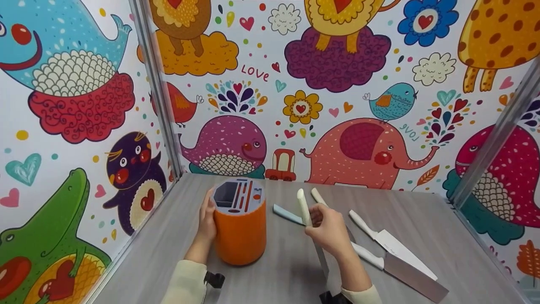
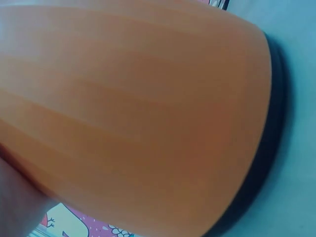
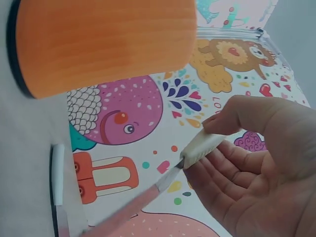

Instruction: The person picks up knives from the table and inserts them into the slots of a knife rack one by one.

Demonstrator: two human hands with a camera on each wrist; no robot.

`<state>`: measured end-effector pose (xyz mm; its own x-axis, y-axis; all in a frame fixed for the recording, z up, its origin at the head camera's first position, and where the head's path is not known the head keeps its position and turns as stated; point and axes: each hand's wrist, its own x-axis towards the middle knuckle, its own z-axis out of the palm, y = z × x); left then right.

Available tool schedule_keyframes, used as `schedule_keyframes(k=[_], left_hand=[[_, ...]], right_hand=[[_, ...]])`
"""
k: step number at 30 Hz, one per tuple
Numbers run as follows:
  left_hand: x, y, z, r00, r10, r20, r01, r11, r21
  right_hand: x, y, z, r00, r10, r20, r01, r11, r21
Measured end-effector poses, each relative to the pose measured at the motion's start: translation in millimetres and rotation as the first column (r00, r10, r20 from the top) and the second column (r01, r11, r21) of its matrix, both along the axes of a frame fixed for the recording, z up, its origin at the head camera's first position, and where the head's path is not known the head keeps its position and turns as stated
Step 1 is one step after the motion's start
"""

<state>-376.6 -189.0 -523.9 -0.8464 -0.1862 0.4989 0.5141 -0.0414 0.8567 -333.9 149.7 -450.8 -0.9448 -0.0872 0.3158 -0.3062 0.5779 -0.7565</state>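
An orange knife block (image 1: 241, 236) with a grey slotted top stands upright on the table, left of centre. My left hand (image 1: 206, 221) holds its left side; in the left wrist view the block's orange wall (image 2: 148, 113) fills most of the picture. Right of the block, my right hand (image 1: 328, 228) pinches a knife by its cream handle (image 1: 303, 204). The handle points up and the blade (image 1: 321, 257) slants down towards me. In the right wrist view, thumb and fingers meet on the handle (image 3: 202, 145).
Around my right hand lie a knife with a light blue handle (image 1: 287, 213), another cream handle (image 1: 318, 196), a white-handled knife with a broad blade (image 1: 403, 249) and a cleaver (image 1: 415, 276). Cartoon-printed walls (image 1: 291, 139) border the grey table (image 1: 282, 270).
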Motion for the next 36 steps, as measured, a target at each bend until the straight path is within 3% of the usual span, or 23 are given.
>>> schedule_keyframes(k=[12, 26, 29, 31, 32, 34, 36], left_hand=[[5.6, 1.6, 4.2, 1.000, -0.021, 0.011, 0.021, 1.000, 0.004], [2.5, 2.4, 3.4, 1.000, 0.013, 0.016, -0.012, 1.000, -0.011], [3.4, 4.1, 10.4, 0.996, 0.077, -0.039, -0.079, 0.996, -0.050], [5.9, 6.0, 18.4, 0.981, 0.156, -0.116, -0.164, 0.984, -0.066], [8.2, 7.2, 23.2, 0.966, 0.208, -0.156, -0.221, 0.973, -0.065], [14.6, 10.5, 35.0, 0.916, 0.320, -0.241, -0.343, 0.937, -0.062], [23.5, 15.3, 48.4, 0.854, 0.405, -0.328, -0.442, 0.896, -0.046]], right_hand=[[-3.0, 3, -3.0, 0.999, 0.020, -0.026, -0.025, 0.977, -0.213], [11.9, 0, 7.1, 0.989, 0.037, -0.143, -0.096, 0.898, -0.429], [14.2, -3, 9.5, 0.986, 0.060, -0.156, -0.124, 0.888, -0.442], [15.9, -6, 11.3, 0.984, 0.073, -0.163, -0.139, 0.884, -0.446], [16.6, -7, 12.0, 0.983, 0.081, -0.168, -0.149, 0.881, -0.448], [17.7, -10, 12.8, 0.980, 0.092, -0.178, -0.163, 0.881, -0.444], [18.8, -14, 13.1, 0.976, 0.100, -0.194, -0.177, 0.883, -0.434]])
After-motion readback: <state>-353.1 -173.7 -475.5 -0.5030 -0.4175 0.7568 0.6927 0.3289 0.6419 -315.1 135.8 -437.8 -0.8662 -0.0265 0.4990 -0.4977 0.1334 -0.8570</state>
